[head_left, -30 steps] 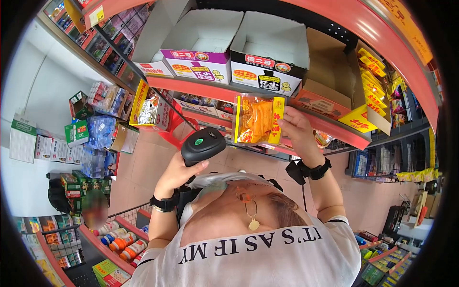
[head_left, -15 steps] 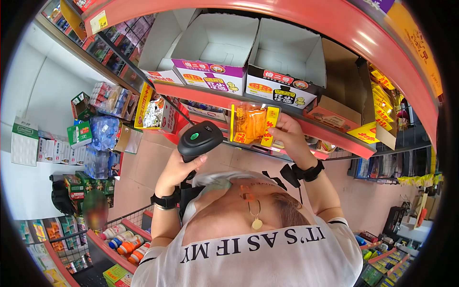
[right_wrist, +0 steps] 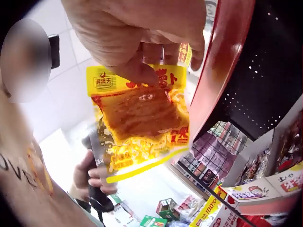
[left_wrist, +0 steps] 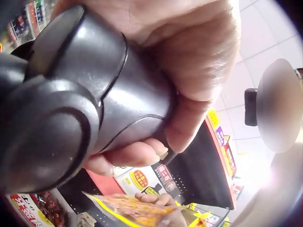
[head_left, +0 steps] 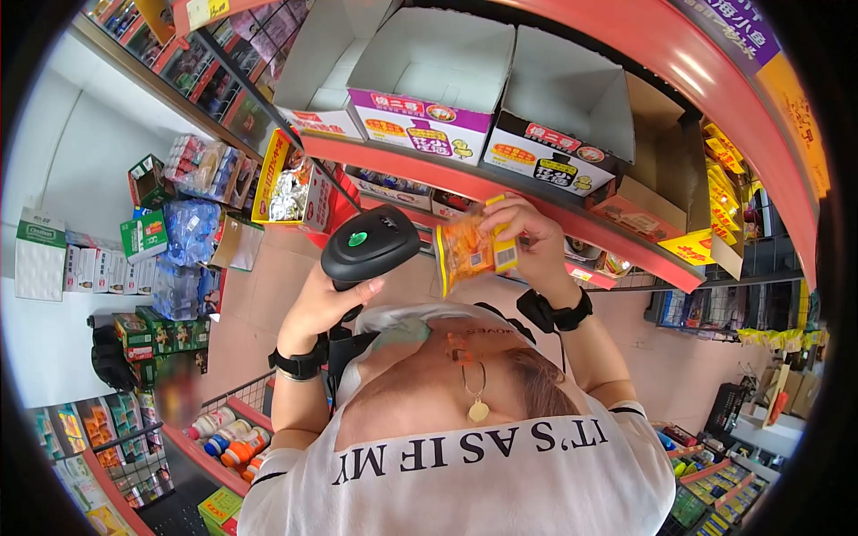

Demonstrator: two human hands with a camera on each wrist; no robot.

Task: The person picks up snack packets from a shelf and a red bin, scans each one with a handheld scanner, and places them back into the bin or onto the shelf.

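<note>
My left hand (head_left: 329, 302) grips the handle of a black barcode scanner (head_left: 370, 247), its head with a green button pointing toward the packet. The left wrist view is filled by the scanner (left_wrist: 71, 99) with my fingers (left_wrist: 137, 153) curled round it. My right hand (head_left: 527, 234) pinches a yellow and orange snack packet (head_left: 468, 251) by its top edge, just below the red shelf; the packet's back with a barcode faces me. In the right wrist view the packet (right_wrist: 139, 123) hangs from my fingers (right_wrist: 142, 71), and the scanner (right_wrist: 97, 189) shows below it.
A red shelf edge (head_left: 465, 183) carries open display boxes: a purple one (head_left: 420, 125) and a black one (head_left: 554, 152). Yellow packets (head_left: 724, 192) fill a box at right. Stacked cartons (head_left: 134, 259) stand along the wall. A lower shelf holds bottles (head_left: 228, 438).
My right hand has lowered the packet from in front of the shelf edge and turned it so its back faces me. The scanner has shifted slightly left and up.
</note>
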